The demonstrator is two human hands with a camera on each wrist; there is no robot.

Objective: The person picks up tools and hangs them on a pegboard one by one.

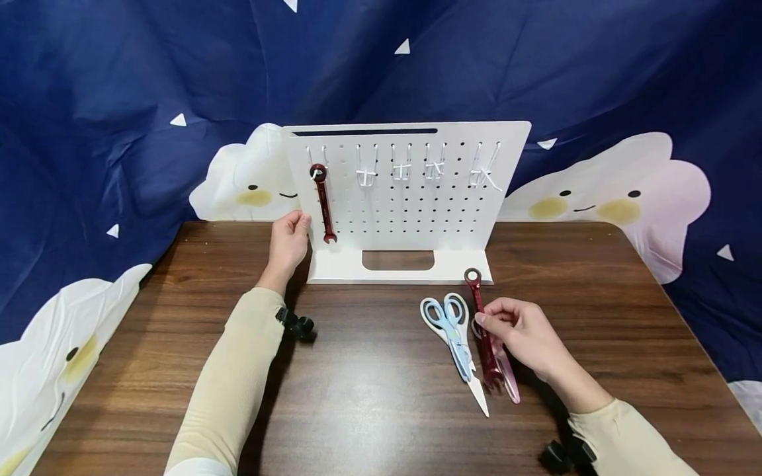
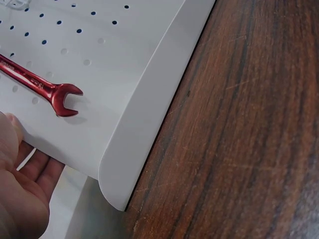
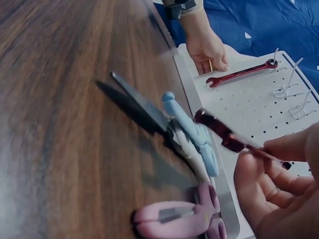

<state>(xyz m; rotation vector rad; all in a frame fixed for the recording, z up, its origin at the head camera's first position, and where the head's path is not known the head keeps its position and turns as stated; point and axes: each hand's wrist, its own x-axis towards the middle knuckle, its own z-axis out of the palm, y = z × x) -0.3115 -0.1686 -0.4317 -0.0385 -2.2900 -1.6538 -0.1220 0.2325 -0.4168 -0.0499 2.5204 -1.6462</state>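
Fingers of your right hand [image 1: 526, 334] pinch the red combination wrench [image 1: 486, 345] mid-shank, held above the bench [image 1: 357, 370], over the pink scissors [image 1: 509, 380] and beside the blue-and-white scissors [image 1: 456, 338]. Left hand [image 1: 288, 244] grips the white pegboard's [image 1: 405, 215] left edge. Looks like the pick step; next move probably calls for lifting clear, then ring onto a bare hook [image 1: 366, 176], like the hung wrench [image 1: 325, 206]. Long axis runs away from you, slightly leftward: ring end toward the pegboard, forked end toward you.

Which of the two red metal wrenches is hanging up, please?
The red metal wrench hanging on the left part of the white perforated board; the other red wrench is pinched in the right hand.
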